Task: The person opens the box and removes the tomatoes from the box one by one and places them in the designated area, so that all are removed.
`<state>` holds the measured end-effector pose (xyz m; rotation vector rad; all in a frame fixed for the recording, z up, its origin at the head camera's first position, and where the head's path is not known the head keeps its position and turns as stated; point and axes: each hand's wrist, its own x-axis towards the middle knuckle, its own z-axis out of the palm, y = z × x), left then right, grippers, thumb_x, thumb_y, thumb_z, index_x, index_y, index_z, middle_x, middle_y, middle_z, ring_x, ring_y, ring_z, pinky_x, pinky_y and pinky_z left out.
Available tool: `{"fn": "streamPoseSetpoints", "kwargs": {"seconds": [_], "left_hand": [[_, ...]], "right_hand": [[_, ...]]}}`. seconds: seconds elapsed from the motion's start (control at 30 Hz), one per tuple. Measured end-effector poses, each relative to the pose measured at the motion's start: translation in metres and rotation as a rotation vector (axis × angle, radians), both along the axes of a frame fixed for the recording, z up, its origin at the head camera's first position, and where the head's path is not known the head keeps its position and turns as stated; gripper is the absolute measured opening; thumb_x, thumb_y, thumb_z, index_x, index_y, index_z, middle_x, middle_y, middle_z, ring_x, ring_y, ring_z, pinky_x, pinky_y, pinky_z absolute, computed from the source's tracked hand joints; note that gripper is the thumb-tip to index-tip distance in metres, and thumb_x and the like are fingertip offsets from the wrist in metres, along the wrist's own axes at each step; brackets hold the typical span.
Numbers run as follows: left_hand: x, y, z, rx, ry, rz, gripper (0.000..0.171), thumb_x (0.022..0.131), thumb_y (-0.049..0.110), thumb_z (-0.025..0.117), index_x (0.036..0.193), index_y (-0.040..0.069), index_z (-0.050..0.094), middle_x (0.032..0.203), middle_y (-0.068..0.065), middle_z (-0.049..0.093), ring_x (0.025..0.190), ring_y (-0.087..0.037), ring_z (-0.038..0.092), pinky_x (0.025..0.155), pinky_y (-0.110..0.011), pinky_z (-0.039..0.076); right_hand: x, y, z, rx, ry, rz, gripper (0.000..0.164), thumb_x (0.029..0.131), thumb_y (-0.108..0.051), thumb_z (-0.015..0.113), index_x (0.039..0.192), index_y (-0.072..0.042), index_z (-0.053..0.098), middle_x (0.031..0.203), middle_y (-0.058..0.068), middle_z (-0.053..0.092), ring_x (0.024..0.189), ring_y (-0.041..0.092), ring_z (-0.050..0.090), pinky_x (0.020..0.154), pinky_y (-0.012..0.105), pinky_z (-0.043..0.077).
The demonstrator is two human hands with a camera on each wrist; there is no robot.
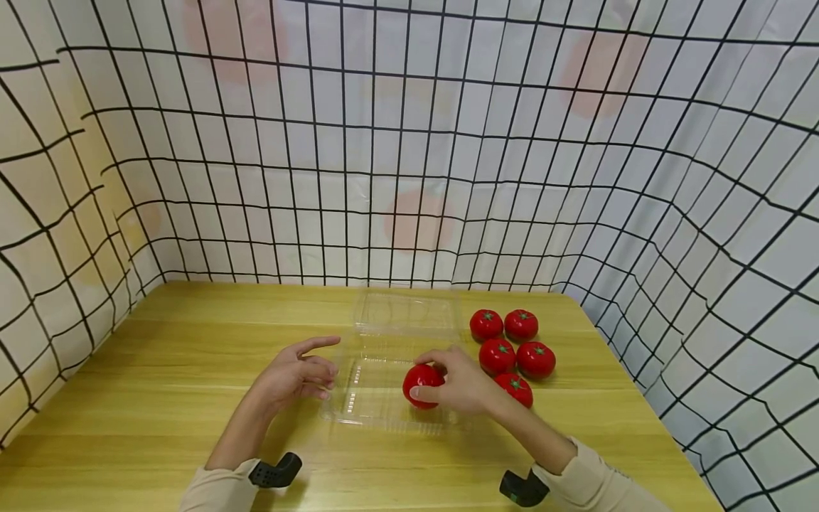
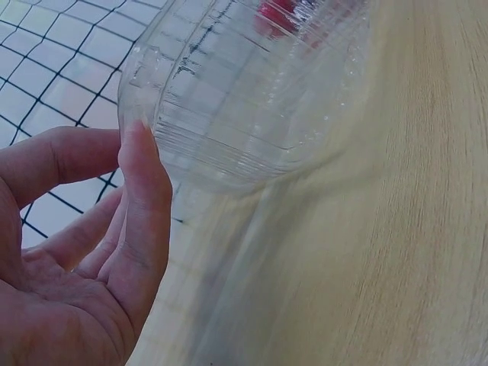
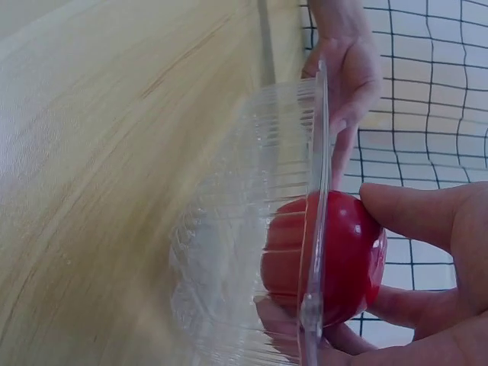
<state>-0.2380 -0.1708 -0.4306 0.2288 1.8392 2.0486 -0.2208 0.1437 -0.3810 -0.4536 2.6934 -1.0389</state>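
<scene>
In the head view a clear plastic clamshell box (image 1: pixel 377 419) lies with its lid (image 1: pixel 409 313) folded back. My right hand (image 1: pixel 463 384) grips a red tomato (image 1: pixel 419 395) between thumb and fingers over the right side of the box. Seen from the right wrist, the tomato (image 3: pixel 354 252) is partly below the rim (image 3: pixel 316 221), its lower part showing through the clear wall. My left hand (image 1: pixel 291 377) is at the left edge of the box, fingers apart and loosely bent. A fingertip (image 2: pixel 139 137) overlaps the rim in the left wrist view.
Several more red tomatoes (image 1: pixel 498 355) with green stem marks stand grouped on the wooden table (image 1: pixel 192 370), right of the box. A white backdrop with a black grid (image 1: pixel 409 149) surrounds the table's back and sides. The nearest tomato is partly behind my right forearm.
</scene>
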Motion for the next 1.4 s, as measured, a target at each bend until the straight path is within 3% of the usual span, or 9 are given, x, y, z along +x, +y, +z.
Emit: {"fn": "streamPoseSetpoints", "kwargs": {"seconds": [0.33, 0.63, 0.8, 1.1, 1.4], "left_hand": [[0.0006, 0.0001, 0.0011, 0.009, 0.001, -0.004, 0.074, 0.093, -0.003, 0.065, 0.157, -0.001, 0.028, 0.092, -0.008, 0.071, 0.073, -0.014, 0.068, 0.062, -0.027, 0.062], [0.0005, 0.0002, 0.001, 0.011, 0.003, -0.006, 0.074, 0.093, -0.003, 0.064, 0.157, -0.001, 0.028, 0.092, -0.008, 0.071, 0.073, -0.015, 0.068, 0.062, -0.028, 0.062], [0.0005, 0.0007, 0.0012, 0.008, 0.001, -0.002, 0.073, 0.093, -0.004, 0.063, 0.157, -0.002, 0.028, 0.092, -0.007, 0.071, 0.073, -0.014, 0.068, 0.062, -0.028, 0.062], [0.0008, 0.0005, 0.0014, -0.001, 0.005, -0.001, 0.074, 0.093, -0.003, 0.064, 0.157, -0.001, 0.028, 0.092, -0.008, 0.071, 0.073, -0.015, 0.067, 0.062, -0.028, 0.062], [0.0008, 0.0004, 0.0004, -0.002, 0.002, 0.0, 0.074, 0.093, -0.002, 0.065, 0.157, 0.0, 0.029, 0.091, -0.008, 0.071, 0.072, -0.014, 0.067, 0.061, -0.028, 0.062]], "right_hand": [[-0.0019, 0.002, 0.0024, -0.029, -0.042, 0.017, 0.043, 0.085, -0.023, 0.082, 0.122, -0.013, 0.061, 0.115, 0.008, 0.067, 0.103, 0.024, 0.062, 0.082, 0.04, 0.059], [-0.004, 0.0034, 0.0031, -0.061, -0.061, 0.01, 0.059, 0.074, -0.024, 0.089, 0.126, -0.011, 0.063, 0.12, 0.008, 0.063, 0.108, 0.026, 0.058, 0.083, 0.042, 0.06], [-0.0053, 0.0055, 0.0036, -0.055, -0.051, 0.016, 0.06, 0.071, -0.023, 0.09, 0.123, -0.01, 0.065, 0.121, 0.007, 0.062, 0.113, 0.027, 0.055, 0.083, 0.044, 0.06], [-0.0051, 0.0066, 0.0039, -0.054, -0.063, 0.003, 0.06, 0.071, -0.018, 0.091, 0.122, -0.01, 0.062, 0.119, 0.007, 0.065, 0.108, 0.026, 0.061, 0.087, 0.046, 0.06], [-0.0043, 0.0069, 0.0057, -0.084, -0.066, -0.043, 0.061, 0.071, -0.024, 0.091, 0.123, -0.01, 0.062, 0.119, 0.005, 0.066, 0.109, 0.025, 0.061, 0.088, 0.045, 0.059]]}}
